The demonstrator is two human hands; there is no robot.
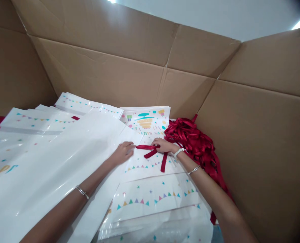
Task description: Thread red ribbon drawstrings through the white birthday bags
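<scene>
Fingers (156, 142) of right hand (164, 145) closed on red ribbon (145, 147)

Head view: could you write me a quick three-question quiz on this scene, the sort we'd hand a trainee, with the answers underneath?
1. Fill in the missing word: the fingers of the right hand are closed on a red ____.
2. True or false: the red heap lies nearer to the right hand than to the left hand.
3. Multiple choice: which wrist wears the white bracelet?
A) left
B) right
C) both

Key: 1 ribbon; 2 true; 3 B
</scene>
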